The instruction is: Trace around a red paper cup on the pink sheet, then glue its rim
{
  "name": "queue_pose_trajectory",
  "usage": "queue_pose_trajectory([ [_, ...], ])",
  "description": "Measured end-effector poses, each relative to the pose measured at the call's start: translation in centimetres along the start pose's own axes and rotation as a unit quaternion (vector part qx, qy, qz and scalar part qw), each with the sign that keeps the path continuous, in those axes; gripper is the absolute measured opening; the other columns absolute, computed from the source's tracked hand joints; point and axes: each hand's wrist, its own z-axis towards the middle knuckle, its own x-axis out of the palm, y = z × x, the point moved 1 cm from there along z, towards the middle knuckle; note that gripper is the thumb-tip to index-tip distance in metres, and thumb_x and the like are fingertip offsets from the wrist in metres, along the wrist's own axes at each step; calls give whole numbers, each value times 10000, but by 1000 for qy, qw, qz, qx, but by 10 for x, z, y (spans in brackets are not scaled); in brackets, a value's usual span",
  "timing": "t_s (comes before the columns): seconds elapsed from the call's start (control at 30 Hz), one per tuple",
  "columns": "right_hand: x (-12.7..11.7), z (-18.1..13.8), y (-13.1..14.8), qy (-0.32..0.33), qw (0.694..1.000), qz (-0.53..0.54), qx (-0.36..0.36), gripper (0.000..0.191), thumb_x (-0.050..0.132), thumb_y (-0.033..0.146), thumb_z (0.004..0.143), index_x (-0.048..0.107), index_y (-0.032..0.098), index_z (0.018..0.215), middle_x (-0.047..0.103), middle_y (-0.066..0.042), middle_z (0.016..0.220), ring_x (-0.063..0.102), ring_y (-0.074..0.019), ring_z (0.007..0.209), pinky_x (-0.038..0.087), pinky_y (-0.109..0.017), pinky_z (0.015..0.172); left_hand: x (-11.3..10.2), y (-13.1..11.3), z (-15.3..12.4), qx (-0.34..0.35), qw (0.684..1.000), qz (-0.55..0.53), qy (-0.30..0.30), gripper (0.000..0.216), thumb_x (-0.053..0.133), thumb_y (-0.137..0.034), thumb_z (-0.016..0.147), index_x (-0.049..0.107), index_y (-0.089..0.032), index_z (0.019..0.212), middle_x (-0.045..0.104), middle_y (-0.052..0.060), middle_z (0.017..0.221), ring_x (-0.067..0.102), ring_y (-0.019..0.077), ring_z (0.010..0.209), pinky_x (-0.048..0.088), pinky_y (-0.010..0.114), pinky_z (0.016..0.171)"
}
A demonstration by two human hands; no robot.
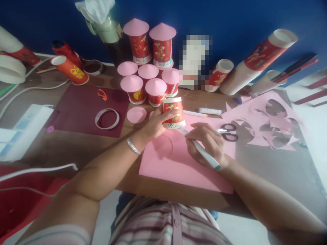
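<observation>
My left hand [161,121] is wrapped around a red paper cup [173,108] held upside down, with gold figures and green-blue drawing along its white rim. In my right hand [206,141] is a white marker [204,153] with a green end, its tip close to the cup's rim; whether it touches, I cannot tell. Beneath both hands lies a pink paper sheet [189,173] with a faint curved line on it. Behind the held cup stand several red cups [162,51] with pink cone tops [155,87]. A pink paper disc [136,115] rests left of my left hand.
Black-handled scissors [230,132] lie right of my right hand, by pink cut-out scraps [276,126]. A white marker [209,111] lies behind. Stacked cups [258,61] lean at right. At left are a tape ring [107,119], an orange cup [70,70] and a white box [28,131].
</observation>
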Motion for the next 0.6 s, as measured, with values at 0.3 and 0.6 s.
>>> queue_pose_trajectory([
  [0.3, 1, -3, 3, 13, 999, 49, -6, 207, 642, 63, 899, 617, 204, 1048, 675, 9, 780, 662, -148, 665, 704, -440, 917, -6, 2, 2, 15, 1000, -1, -5, 335, 871, -402, 805, 706, -224, 1035, 739, 21, 1020, 709, 204, 990, 542, 347, 902],
  [0.6, 4, -4, 6, 40, 996, 80, -12, 183, 671, 65, 910, 621, 175, 1046, 672, -6, 791, 661, -140, 686, 695, -487, 996, -12, 9, 5, 19, 1000, -3, 9, 323, 782, -385, 879, 770, -180, 1129, 778, 81, 1162, 700, 230, 1122, 533, 368, 1028],
])
